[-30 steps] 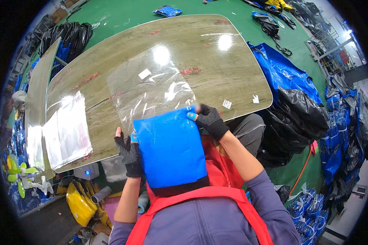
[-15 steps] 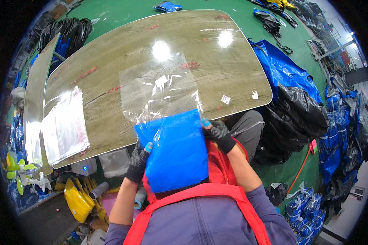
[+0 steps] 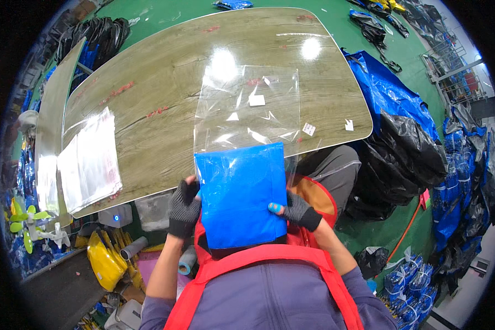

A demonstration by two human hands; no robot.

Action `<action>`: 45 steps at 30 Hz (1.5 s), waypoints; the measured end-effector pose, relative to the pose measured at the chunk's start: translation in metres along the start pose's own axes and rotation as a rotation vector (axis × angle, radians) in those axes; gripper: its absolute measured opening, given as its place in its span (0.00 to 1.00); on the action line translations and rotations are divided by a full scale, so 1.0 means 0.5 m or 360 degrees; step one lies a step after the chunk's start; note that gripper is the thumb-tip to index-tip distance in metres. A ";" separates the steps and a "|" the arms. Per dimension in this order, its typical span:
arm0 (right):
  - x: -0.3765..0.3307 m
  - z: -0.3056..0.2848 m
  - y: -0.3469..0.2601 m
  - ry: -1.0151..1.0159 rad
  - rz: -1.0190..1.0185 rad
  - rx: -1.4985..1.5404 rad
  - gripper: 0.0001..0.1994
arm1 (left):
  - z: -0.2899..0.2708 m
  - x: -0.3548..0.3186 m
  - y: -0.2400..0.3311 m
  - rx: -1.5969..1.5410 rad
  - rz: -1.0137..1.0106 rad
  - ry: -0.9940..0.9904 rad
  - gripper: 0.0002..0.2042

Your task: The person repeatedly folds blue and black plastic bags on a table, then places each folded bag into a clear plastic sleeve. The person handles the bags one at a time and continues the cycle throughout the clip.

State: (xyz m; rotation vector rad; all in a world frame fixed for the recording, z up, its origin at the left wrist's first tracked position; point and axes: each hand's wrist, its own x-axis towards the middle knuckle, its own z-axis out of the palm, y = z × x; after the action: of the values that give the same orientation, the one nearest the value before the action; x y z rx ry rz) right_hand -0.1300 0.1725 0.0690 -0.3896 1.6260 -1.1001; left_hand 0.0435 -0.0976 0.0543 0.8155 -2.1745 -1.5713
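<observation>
A folded blue tarp (image 3: 242,201) lies in front of my body, its far end inside the mouth of a clear plastic bag (image 3: 220,118) that spreads flat over the table. My right hand (image 3: 301,212), in a grey-black glove with bare fingertips, pinches the tarp's right edge, thumb on top and fingers underneath. Along the left edge, my left hand (image 3: 183,210) in a matching glove holds the tarp's side, some of its fingers hidden behind it. A small white label (image 3: 257,100) shows at the bag.
The wood-patterned table (image 3: 159,82) has a stack of clear bags (image 3: 93,162) on its left and small white labels (image 3: 308,129) at right. Black and blue sheeting (image 3: 396,154) is heaped beyond the right edge. A small green fan (image 3: 28,223) stands at left.
The tarp and bag now lie straighter and farther right in view. My right thumb has moved down the tarp's edge toward me; my left thumb has come off its top face.
</observation>
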 end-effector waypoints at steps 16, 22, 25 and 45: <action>-0.110 0.090 0.027 0.0625 -0.0017 0.0167 0.41 | -0.018 -0.115 -0.008 0.0606 -0.0084 -0.0415 0.16; -0.087 0.029 -0.051 0.0043 -0.0134 0.0004 0.41 | -0.038 0.002 0.087 -0.1262 -0.0872 -0.0509 0.28; -0.062 0.015 -0.100 -0.0003 -0.0274 0.0177 0.40 | 0.000 -0.020 0.121 -0.0707 -0.0450 -0.0616 0.39; -0.103 0.015 -0.082 -0.0115 0.0009 0.0411 0.40 | -0.009 -0.030 0.187 -0.0908 -0.1330 -0.0994 0.51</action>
State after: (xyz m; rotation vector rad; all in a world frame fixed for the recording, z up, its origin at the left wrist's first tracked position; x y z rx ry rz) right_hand -0.1158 0.1851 0.1325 -0.2515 1.3997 -1.2592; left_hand 0.0341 -0.0707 0.1446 1.2217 -1.5560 -3.0049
